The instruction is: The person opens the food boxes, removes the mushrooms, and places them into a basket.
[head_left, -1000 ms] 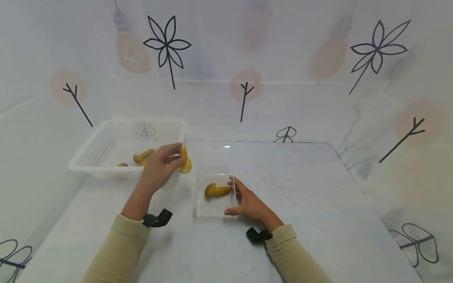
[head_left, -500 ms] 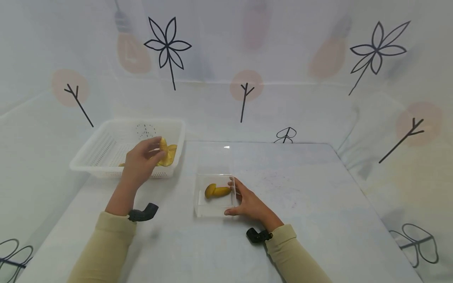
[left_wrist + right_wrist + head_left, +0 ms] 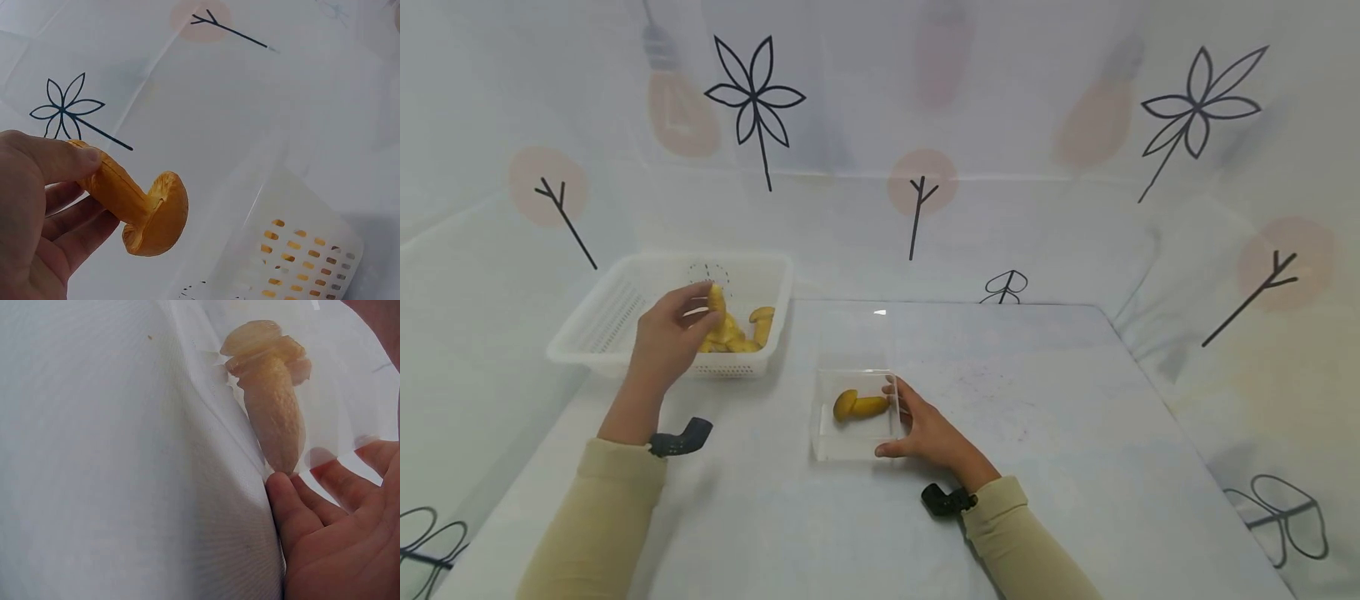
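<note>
My left hand (image 3: 666, 333) pinches the stem of a yellow mushroom (image 3: 717, 298) above the white basket (image 3: 647, 358). In the left wrist view the thumb lies over the stem of this mushroom (image 3: 156, 219), fingers underneath, cap outward. Several more yellow mushrooms (image 3: 763, 323) lie in the basket, partly hidden by the hand. My right hand (image 3: 928, 429) holds a clear plastic box (image 3: 842, 450) by its right side, thumb toward the front, fingers farther back. One mushroom (image 3: 859, 406) lies on its side inside; through the wall the right wrist view shows this mushroom (image 3: 275, 406) close to the fingertips.
The basket stands at the back left of the white-covered table (image 3: 820, 533). Behind the table rises a white cloth (image 3: 842, 225) printed with flowers and twigs. A clear flap or lid (image 3: 850, 333) appears to lie behind the box.
My left hand has moved left from the basket's right edge to above its middle, carrying the mushroom. More of the mushrooms in the basket now show. The right hand and box stay put.
</note>
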`<state>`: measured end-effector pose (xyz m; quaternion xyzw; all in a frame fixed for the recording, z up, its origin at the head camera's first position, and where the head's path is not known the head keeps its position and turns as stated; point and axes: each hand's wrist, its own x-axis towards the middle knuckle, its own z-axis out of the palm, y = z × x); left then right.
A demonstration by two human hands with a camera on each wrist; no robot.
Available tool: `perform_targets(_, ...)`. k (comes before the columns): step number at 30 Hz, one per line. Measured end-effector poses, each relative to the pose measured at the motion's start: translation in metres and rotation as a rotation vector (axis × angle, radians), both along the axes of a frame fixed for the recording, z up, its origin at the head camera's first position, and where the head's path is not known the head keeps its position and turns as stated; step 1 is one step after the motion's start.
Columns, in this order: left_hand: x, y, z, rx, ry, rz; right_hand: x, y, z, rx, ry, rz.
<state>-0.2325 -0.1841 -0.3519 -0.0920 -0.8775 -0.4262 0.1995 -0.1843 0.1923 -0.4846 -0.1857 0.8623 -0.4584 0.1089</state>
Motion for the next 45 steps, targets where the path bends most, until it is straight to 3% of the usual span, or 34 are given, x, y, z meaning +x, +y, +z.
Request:
perform_targets(7,-0.005,-0.013,-0.001,-0.031,-0.092,0.044,0.0,0.0,0.001,0.005,-0.005,-0.006)
perform_targets(18,-0.016,-0.029,-0.006,-0.126,-0.162,0.068,0.001,0.0,0.001,-0.006,0.0,0.003)
perform_targets(32,-0.024,-0.043,-0.014,-0.266,-0.22,0.075,0.002,0.0,0.003,-0.015,-0.013,0.006)
perform_targets(45,-0.031,-0.051,-0.026,-0.34,-0.27,0.102,0.001,0.001,0.0,-0.009,0.008,0.005)
